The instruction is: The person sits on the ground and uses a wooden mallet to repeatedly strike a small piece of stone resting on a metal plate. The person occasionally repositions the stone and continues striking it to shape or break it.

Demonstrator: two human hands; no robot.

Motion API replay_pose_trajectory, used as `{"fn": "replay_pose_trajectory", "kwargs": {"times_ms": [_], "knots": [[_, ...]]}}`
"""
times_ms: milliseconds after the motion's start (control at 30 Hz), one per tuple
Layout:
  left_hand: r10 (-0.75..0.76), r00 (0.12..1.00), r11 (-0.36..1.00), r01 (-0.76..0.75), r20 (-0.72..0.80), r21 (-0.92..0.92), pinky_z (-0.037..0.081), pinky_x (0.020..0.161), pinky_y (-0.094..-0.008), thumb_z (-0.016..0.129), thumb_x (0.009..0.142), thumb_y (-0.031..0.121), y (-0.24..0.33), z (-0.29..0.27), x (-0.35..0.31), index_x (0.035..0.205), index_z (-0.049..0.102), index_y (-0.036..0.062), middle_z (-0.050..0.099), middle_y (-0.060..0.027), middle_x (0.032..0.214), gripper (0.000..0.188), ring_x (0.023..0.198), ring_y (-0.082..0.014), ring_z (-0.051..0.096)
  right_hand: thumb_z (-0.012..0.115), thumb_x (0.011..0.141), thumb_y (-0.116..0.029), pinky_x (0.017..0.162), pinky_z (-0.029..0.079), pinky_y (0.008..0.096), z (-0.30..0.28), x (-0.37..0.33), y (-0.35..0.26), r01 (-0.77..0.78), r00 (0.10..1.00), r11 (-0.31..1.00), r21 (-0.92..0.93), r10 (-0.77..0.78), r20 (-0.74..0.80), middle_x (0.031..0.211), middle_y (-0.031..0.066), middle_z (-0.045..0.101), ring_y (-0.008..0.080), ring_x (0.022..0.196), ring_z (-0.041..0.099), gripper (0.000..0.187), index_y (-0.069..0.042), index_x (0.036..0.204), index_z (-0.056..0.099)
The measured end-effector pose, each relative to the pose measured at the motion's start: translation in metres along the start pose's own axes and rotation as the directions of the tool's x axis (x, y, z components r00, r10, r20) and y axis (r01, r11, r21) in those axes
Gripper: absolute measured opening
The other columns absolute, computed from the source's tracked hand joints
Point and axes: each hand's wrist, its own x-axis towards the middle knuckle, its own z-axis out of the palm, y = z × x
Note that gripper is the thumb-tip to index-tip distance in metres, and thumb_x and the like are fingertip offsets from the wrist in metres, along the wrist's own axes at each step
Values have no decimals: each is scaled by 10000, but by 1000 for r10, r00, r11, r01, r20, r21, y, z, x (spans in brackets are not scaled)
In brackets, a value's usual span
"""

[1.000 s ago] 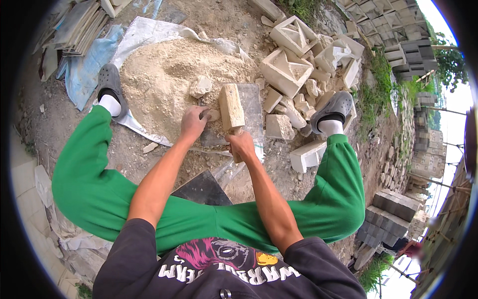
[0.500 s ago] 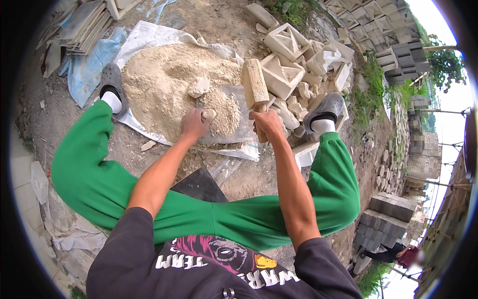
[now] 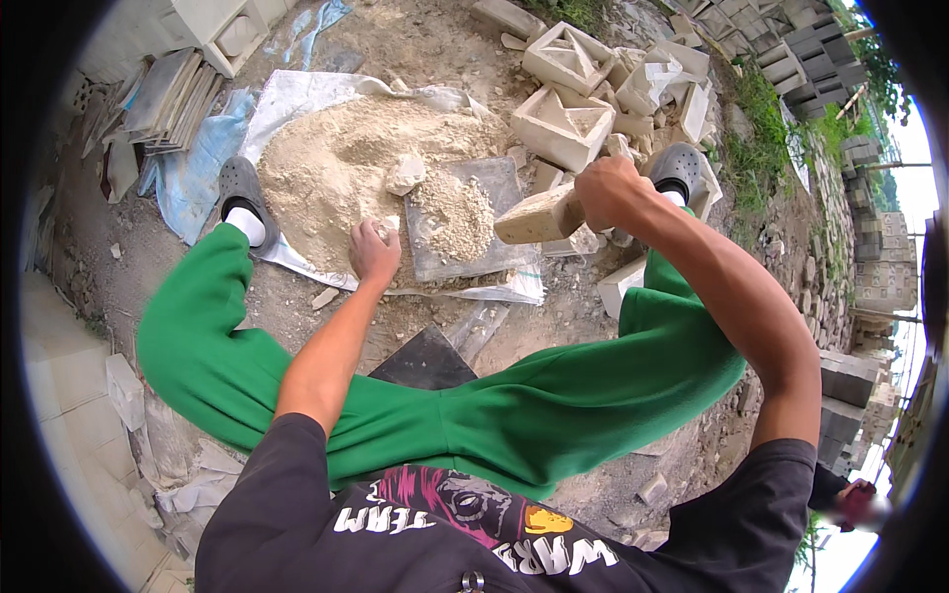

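My right hand (image 3: 611, 196) is closed around the handle of a wooden mallet (image 3: 539, 215). The mallet's block head lies tilted to the left of my fist, just right of a flat grey slab (image 3: 427, 259). Crushed pale rubble (image 3: 457, 215) is heaped on the slab. Left of the slab, my left hand (image 3: 376, 253) has its fingers closed on a small pale stone chunk (image 3: 389, 224), over the edge of the powder pile (image 3: 316, 163). A bigger stone chunk (image 3: 405, 175) rests at the slab's upper left corner.
A white woven sheet (image 3: 287, 99) lies under the powder. Broken pale concrete blocks (image 3: 563, 128) are piled at the far right, beside my right shoe (image 3: 677, 170). Stacked panels (image 3: 173, 104) and blue sheeting (image 3: 203, 168) lie far left. A dark square plate (image 3: 425, 358) sits between my legs.
My right hand has moved right and turned, swinging the mallet from upright to lying sideways. My left hand, with the stone chunk, has shifted left, off the slab's rubble. The whole view has shifted slightly.
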Motion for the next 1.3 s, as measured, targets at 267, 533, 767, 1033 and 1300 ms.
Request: {"fn": "replay_pose_trajectory", "kwargs": {"times_ms": [267, 533, 767, 1033, 1300], "knots": [[212, 961, 967, -232, 176, 101, 405, 1070, -506, 686, 856, 518, 54, -10, 87, 1511, 362, 125, 408, -193, 1454, 830, 1325, -374, 441, 761, 659, -260, 758, 575, 382, 2, -8, -8, 72, 997, 997, 22, -71, -35, 900, 125, 748, 284, 870, 723, 301, -84, 901, 788], [143, 902, 961, -225, 407, 162, 447, 1045, -452, 729, 768, 599, 69, -10, 132, 1458, 463, 72, 567, -225, 1347, 908, 1255, -377, 543, 784, 679, -292, 788, 567, 384, 19, 40, 19, 13, 997, 980, 196, -27, 71, 1028, 80, 753, 255, 959, 720, 384, -113, 1019, 780], [131, 960, 969, -177, 246, 173, 455, 1003, -440, 728, 718, 562, 33, -40, 99, 1434, 489, 54, 540, -217, 1266, 910, 1184, -372, 537, 803, 703, -294, 827, 563, 408, 25, 52, 32, -6, 964, 972, 233, -56, 260, 1107, 115, 737, 268, 986, 710, 450, -78, 1096, 758], [271, 962, 957, -267, -24, 110, 418, 1012, -441, 722, 794, 372, -47, -19, 54, 1411, 474, 34, 458, -195, 1275, 745, 1182, -369, 476, 809, 661, -293, 639, 576, 398, 26, 57, 23, 30, 965, 958, 287, -103, 240, 848, 169, 735, 282, 734, 718, 396, 7, 916, 762], [-117, 982, 972, 143, 145, -186, 450, 948, -440, 611, 950, 412, 32, 12, -44, 1189, 535, 21, 583, -172, 1131, 465, 1087, -341, 575, 824, 670, -319, 673, 585, 406, 44, 64, 33, -26, 969, 954, 300, -50, 243, 879, 152, 744, 282, 760, 720, 415, -7, 937, 770]]}}
